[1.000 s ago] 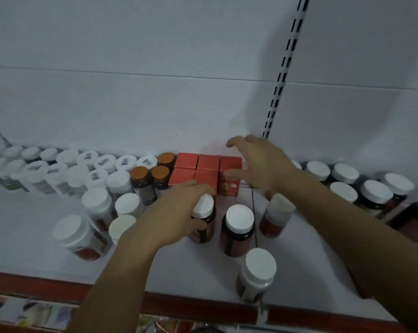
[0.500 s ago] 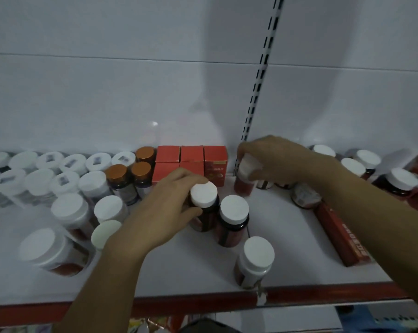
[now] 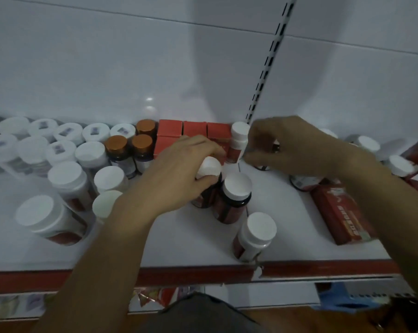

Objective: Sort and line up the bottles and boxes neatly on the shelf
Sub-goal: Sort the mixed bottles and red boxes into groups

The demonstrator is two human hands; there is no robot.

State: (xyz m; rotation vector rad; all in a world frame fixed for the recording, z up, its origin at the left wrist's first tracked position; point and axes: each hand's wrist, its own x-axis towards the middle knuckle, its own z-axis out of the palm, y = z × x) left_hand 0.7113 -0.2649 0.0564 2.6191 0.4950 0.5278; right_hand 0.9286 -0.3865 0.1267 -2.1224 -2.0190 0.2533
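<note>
My left hand [image 3: 179, 171] grips a dark bottle with a white cap [image 3: 209, 167] in the middle of the white shelf [image 3: 179, 243]. My right hand [image 3: 292, 145] pinches a small white-capped bottle [image 3: 238, 140] and holds it against the right end of the red boxes [image 3: 193, 129] at the back wall. Two more white-capped bottles stand in front: one [image 3: 234, 195] beside my left hand and one [image 3: 254, 234] near the shelf's front edge.
Several white-capped jars [image 3: 66, 150] and three brown-capped bottles [image 3: 128, 146] fill the left. A long red box [image 3: 340, 217] lies flat at the right, with more bottles [image 3: 369, 145] behind. A slotted upright [image 3: 265, 68] runs up the back wall. The front edge has a red strip [image 3: 203, 272].
My right hand has carried the small bottle left until it stands beside the red boxes. My left hand stays on the dark bottle, which now leans a little.
</note>
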